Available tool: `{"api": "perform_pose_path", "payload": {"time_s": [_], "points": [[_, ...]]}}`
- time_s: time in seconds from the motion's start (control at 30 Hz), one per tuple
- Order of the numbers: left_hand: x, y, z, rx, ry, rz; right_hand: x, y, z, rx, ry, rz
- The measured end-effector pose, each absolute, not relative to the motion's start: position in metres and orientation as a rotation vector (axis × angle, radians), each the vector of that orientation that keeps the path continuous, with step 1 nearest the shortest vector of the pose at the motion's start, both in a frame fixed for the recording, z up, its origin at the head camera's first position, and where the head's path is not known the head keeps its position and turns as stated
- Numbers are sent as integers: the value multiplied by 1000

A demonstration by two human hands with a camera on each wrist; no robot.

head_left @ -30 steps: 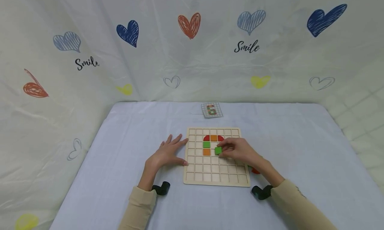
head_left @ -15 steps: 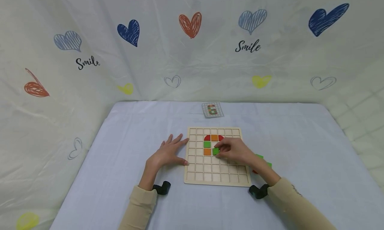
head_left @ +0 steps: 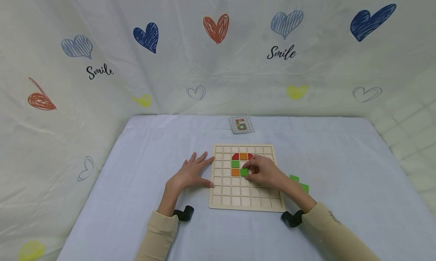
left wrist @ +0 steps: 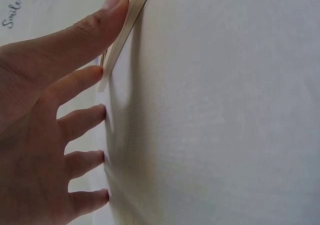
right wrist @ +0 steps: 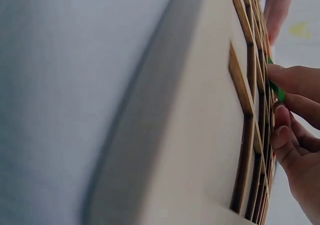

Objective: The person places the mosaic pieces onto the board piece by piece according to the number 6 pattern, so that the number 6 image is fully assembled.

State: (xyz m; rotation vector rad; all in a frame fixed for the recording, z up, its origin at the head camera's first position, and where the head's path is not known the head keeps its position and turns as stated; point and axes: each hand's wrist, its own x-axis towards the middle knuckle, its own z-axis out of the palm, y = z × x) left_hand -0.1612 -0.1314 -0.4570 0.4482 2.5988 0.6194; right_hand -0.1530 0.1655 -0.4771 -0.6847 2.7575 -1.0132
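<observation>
A wooden grid board [head_left: 218,207] lies on the cloth-covered table. My left hand [head_left: 191,176] has its fingers spread, thumb and index fingertip touching the board's left edge; the other fingertips rest on the cloth in the left wrist view. My right hand [head_left: 267,173] pinches a green square tile [head_left: 243,172] at a cell right of an orange tile [head_left: 235,172]. The right wrist view shows that green tile [right wrist: 276,91] edge-on, tilted at the grid. Above sit another green tile [head_left: 235,163], a rounded red tile [head_left: 235,156], an orange tile [head_left: 243,156] and a second red one, partly covered by my hand.
Loose green tiles [head_left: 304,187] lie right of the board, partly hidden by my right forearm. Behind the board lies a card [head_left: 241,124] printed with a coloured grid pattern. A white backdrop [head_left: 238,72] with hearts rises behind the table.
My right hand has moved slightly left with the green tile, bringing it up against the orange tile. The loose green tiles have come out from behind the forearm. The left hand stays put.
</observation>
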Motion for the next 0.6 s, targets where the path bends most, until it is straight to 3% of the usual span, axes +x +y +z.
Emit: {"api": "perform_pose_path", "payload": {"time_s": [0.6], "points": [[-161,-131,-458,442,2599,617,-138,187,-471,-623,2878,-1150]]}}
